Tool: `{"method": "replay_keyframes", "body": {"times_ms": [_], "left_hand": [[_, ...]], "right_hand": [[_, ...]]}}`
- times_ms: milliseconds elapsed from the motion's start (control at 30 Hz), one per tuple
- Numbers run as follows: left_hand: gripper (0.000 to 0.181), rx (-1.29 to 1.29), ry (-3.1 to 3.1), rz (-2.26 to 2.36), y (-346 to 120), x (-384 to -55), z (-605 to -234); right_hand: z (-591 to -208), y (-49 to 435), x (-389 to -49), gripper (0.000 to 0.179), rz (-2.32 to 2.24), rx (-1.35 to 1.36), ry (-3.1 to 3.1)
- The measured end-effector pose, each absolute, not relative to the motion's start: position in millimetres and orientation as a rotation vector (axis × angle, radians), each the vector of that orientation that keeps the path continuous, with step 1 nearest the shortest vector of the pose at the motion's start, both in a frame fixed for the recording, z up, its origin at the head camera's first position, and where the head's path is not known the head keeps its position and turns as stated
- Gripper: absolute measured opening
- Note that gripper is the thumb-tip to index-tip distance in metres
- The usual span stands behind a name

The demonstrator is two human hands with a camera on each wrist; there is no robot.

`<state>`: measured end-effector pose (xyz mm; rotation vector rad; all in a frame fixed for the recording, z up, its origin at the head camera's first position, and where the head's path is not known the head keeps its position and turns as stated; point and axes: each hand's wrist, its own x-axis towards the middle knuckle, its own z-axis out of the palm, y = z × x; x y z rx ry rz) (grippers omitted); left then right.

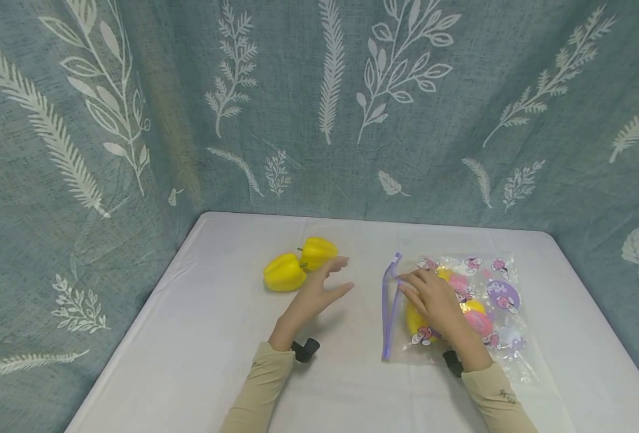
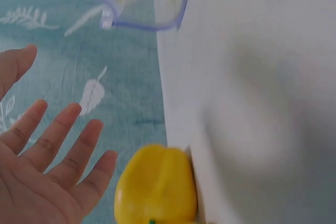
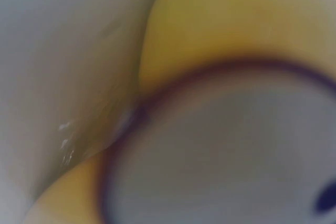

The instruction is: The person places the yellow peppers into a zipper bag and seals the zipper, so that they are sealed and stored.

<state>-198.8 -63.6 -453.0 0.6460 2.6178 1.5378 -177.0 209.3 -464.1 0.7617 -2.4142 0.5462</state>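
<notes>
Two yellow bell peppers (image 1: 284,272) lie side by side on the left of the white table, one of them also large in the left wrist view (image 2: 156,184). My left hand (image 1: 315,294) hovers just right of them, fingers spread and holding nothing. Further right lies a clear printed zip bag (image 1: 506,328) with yellow things inside, its purple zip edge (image 1: 387,313) facing left and gaping. My right hand (image 1: 437,300) lies over the bag and grips the upper lip of the mouth with its fingertips. Blurred bag print and yellow shapes fill the right wrist view.
The white table (image 1: 200,337) ends at a back edge against a blue-green leaf-print curtain (image 1: 298,108), which also hangs along the left and right sides. Black wrist camera mounts (image 1: 305,350) sit beneath both wrists.
</notes>
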Motion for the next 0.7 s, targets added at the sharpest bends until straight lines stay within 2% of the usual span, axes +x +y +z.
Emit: {"method": "replay_keyframes", "body": {"times_ms": [700], "left_hand": [[0.054, 0.533, 2.838, 1.536, -111, -210, -437]], "right_hand": [[-466, 210, -178, 0.021, 0.521, 0.753, -2.417]]}}
